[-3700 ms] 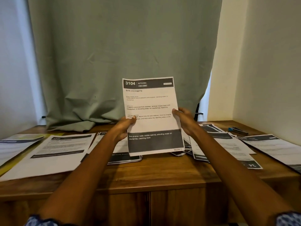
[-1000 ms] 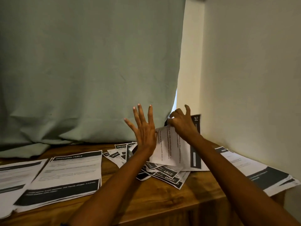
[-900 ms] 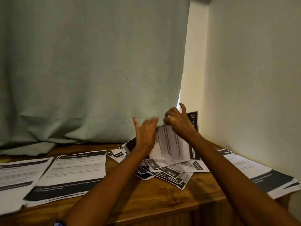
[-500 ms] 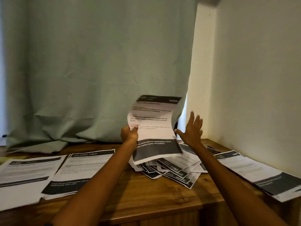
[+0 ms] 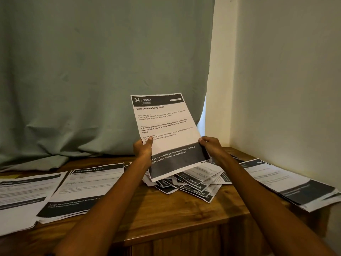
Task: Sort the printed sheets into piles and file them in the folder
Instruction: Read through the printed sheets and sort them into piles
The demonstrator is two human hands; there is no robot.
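Note:
I hold one printed sheet [image 5: 166, 130] upright above the cabinet; its header reads "34 KITCHEN" and its title "Store Cleaning Spray Bottle". My left hand [image 5: 143, 149] grips its left edge with the thumb on the front. My right hand [image 5: 210, 145] grips its right edge. Below it lies a loose heap of unsorted sheets [image 5: 191, 185]. A pile headed "DRESSING TABLE" [image 5: 86, 189] lies to the left, another pile [image 5: 24, 196] at the far left, and a pile [image 5: 291, 183] at the right by the wall.
The wooden cabinet top [image 5: 166, 215] carries all the paper; its front edge runs across the lower frame. A green curtain [image 5: 92, 71] hangs behind, pooling on the back of the top. A cream wall [image 5: 286, 80] closes the right side. A yellow patch [image 5: 11, 176] shows at far left.
My right hand pulled a sheet out of the heap and passed it to my left. The sheet, curled half a second ago, now stands flat and upright, and my right hand has closed on its right edge.

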